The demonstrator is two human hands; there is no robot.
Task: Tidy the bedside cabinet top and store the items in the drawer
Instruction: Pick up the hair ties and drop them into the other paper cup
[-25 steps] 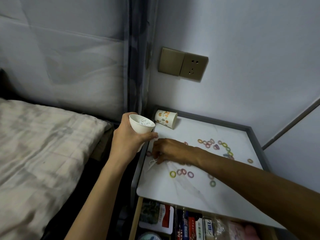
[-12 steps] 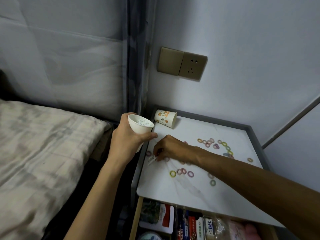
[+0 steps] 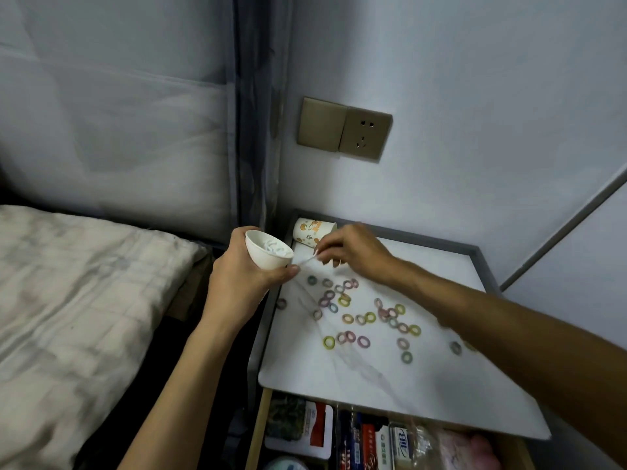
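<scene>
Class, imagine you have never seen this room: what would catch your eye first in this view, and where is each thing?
First the scatter of small coloured rings across the white cabinet top. Next the two hands meeting at its back left corner: the left hand holds a white cup off the edge, and the right hand pinches something thin and pale towards it. Behind them a printed paper cup lies on its side, and the drawer below stands open, packed.

Paper cup point(image 3: 314, 231) lying on side at back of cabinet top: orange cartoon print, one dark Chinese character, too blurred to read. Small box point(image 3: 400, 442) in open drawer point(image 3: 255, 432): blue letters, seemingly "JiB". Other packet labels there too small to read.
</scene>
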